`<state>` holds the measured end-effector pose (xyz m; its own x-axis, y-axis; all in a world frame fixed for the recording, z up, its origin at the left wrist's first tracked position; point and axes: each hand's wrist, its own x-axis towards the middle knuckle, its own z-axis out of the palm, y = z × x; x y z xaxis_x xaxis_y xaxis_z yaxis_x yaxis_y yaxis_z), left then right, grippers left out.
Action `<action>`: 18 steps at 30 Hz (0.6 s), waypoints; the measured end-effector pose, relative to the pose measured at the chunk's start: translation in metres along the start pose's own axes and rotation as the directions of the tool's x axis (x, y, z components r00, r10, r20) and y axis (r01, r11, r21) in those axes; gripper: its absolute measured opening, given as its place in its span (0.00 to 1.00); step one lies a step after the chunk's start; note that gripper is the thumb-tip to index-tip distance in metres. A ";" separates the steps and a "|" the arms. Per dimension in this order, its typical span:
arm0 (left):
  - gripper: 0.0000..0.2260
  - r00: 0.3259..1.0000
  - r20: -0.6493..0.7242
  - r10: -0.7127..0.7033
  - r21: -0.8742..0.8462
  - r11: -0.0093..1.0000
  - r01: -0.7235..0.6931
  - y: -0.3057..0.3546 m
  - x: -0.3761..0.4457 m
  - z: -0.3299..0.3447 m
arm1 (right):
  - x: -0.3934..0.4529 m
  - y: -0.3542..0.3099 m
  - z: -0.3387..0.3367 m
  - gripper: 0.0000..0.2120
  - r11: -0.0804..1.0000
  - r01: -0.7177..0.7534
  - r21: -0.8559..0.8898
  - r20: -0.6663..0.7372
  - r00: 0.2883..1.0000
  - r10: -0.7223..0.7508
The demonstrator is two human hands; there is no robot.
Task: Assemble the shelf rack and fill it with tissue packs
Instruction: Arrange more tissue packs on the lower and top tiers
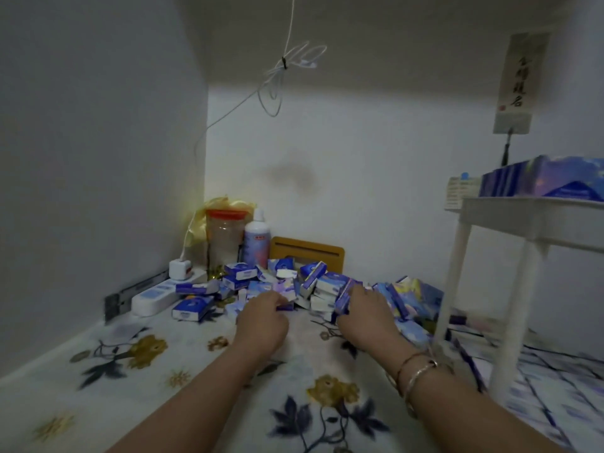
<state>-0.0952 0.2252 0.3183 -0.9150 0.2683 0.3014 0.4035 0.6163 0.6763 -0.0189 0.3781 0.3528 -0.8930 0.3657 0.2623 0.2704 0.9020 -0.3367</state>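
The left hand's [261,313] fingers [277,300] curled round one tissue pack [285,306]; the right hand [362,305] gripped another [343,297] in the loose pile [313,282] on the flowered bed [163,371]. The shelf rack [529,223] stood assembled nearby, top tier partly filled; plenty remained to load.

Both forearms are bare, no sleeves in view. The right wrist [415,371] wears two thin bangles [412,376], gold-toned, one beside the other.
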 end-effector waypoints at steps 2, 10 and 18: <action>0.18 0.996 0.068 0.058 0.172 0.983 -0.069 -0.008 0.015 0.012 | 0.017 0.007 0.016 0.26 0.999 -0.053 -0.007 -0.021 0.998 0.053; 0.18 0.984 0.175 0.043 0.388 0.915 -0.110 -0.019 0.054 0.036 | 0.049 0.020 0.039 0.31 0.983 -0.103 -0.153 -0.084 0.992 0.090; 0.03 0.955 -0.219 0.202 0.135 0.975 -0.175 -0.020 0.032 0.033 | 0.044 0.021 0.045 0.24 0.913 -0.019 -0.408 -0.189 0.980 -0.065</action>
<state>-0.1326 0.2466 0.2923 -0.7911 0.2188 0.5712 0.5534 0.6538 0.5160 -0.0690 0.4024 0.3165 -0.8246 0.3435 0.4495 0.4102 0.9102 0.0571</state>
